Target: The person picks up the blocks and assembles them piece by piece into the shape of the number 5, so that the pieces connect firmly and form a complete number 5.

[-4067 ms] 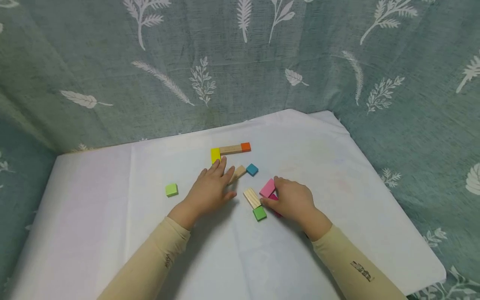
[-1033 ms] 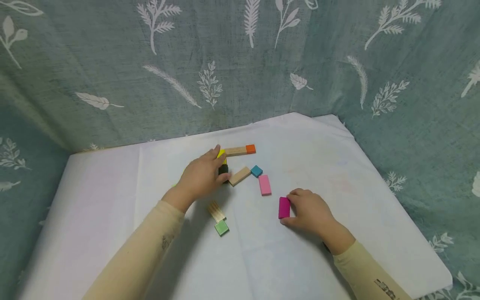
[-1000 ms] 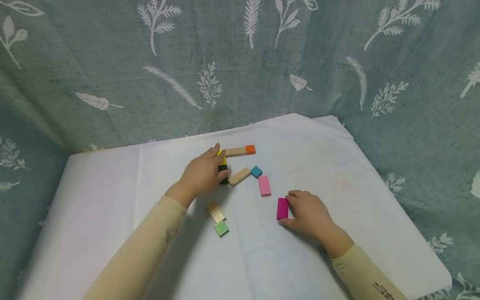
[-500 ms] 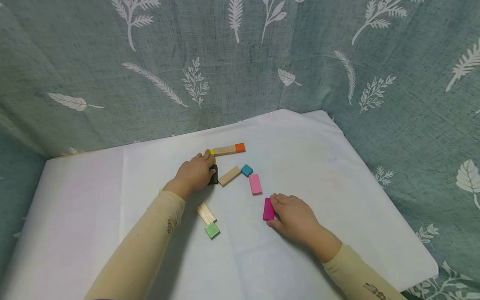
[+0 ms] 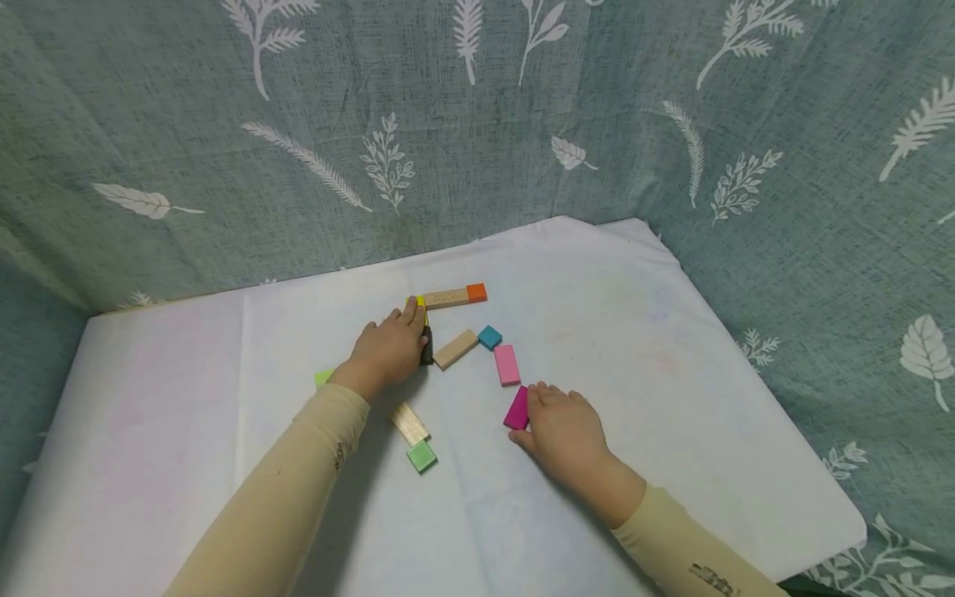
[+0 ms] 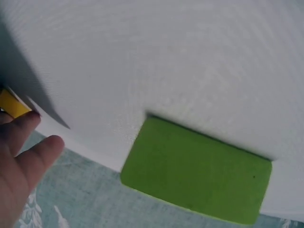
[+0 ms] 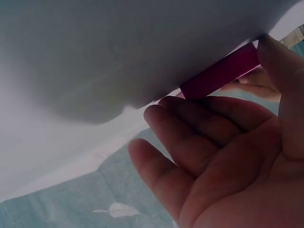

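Observation:
Between thumb and fingertips my right hand (image 5: 565, 435) pinches a magenta block (image 5: 516, 409) on the white cloth; the right wrist view shows the same magenta block (image 7: 221, 71) lying between them. Its upper end comes close to the lower end of a pink block (image 5: 506, 365). That pink block meets a blue square block (image 5: 489, 337), which adjoins a plain wooden block (image 5: 456, 349). My left hand (image 5: 390, 347) rests with extended fingers over a yellow block (image 5: 415, 301) and a black block (image 5: 427, 347), partly covering both.
A long wooden block (image 5: 446, 298) and an orange square (image 5: 476, 292) continue from the yellow block. Nearer lie a pale wooden block (image 5: 409, 424) and a green square (image 5: 421, 455). Beside the left forearm is a light-green block (image 5: 323, 377). A patterned curtain (image 5: 448, 149) stands behind.
Over the last second the right hand has slid the magenta block left and turned it towards the pink block. Earlier, the pink block went below the blue one, and the pale wooden and green blocks shifted left.

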`<state>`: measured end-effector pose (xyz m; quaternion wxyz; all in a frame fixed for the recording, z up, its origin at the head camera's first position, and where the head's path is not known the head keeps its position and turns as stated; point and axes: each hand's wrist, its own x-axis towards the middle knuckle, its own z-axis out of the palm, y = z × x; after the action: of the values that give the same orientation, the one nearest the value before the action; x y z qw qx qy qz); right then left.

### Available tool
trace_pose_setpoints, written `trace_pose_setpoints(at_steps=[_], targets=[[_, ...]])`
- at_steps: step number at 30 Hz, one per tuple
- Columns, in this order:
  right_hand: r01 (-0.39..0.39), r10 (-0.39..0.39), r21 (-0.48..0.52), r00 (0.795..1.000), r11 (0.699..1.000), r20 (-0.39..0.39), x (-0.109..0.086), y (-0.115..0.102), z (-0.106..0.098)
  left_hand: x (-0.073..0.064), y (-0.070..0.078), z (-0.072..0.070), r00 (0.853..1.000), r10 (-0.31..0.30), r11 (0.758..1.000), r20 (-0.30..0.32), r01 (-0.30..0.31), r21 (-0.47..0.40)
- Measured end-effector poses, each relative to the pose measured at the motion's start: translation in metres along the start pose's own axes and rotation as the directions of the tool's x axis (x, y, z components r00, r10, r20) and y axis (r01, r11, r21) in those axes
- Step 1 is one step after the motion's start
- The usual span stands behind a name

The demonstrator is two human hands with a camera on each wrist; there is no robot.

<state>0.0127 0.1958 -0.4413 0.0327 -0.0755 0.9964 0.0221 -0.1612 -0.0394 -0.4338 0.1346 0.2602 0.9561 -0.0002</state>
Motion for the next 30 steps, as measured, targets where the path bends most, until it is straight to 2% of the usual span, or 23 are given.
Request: trace_pose_setpoints(at_steps=[6, 15, 21, 25, 30], targets=[[-0.001, 0.000, -0.023, 0.999, 1.000, -0.048, 0.0013, -0.0030, 0.0016, 0.0022, 0.0014, 0.0016, 1.000, -0.011, 1.000, 0.015, 0.011, -0.004], [-0.001, -0.001, -0.053, 0.999, 0.999, -0.041, 0.0042, -0.0024, 0.0039, -0.0001, 0.0025, 0.0013, 0.999, -0.024, 0.999, 0.027, 0.025, -0.023], [0.003, -0.006, -0.056, 0.999, 0.998, -0.047, 0.0065, -0.0045, 0.0031, -0.0023, 0.0000, 0.0022, 1.000, -0.025, 0.999, 0.009, 0.026, -0.026], [0.016, -0.018, -0.047, 0.999, 0.999, -0.048, 0.0061, -0.0042, 0.0017, -0.0032, 0.0015, 0.0028, 0.999, -0.030, 0.999, -0.016, 0.030, 0.012], [-0.002, 0.002, -0.002, 0.999, 1.000, -0.044, 0.0050, -0.0008, -0.0044, -0.0044, 0.0070, 0.0005, 0.999, -0.015, 0.994, -0.050, 0.020, 0.109]])
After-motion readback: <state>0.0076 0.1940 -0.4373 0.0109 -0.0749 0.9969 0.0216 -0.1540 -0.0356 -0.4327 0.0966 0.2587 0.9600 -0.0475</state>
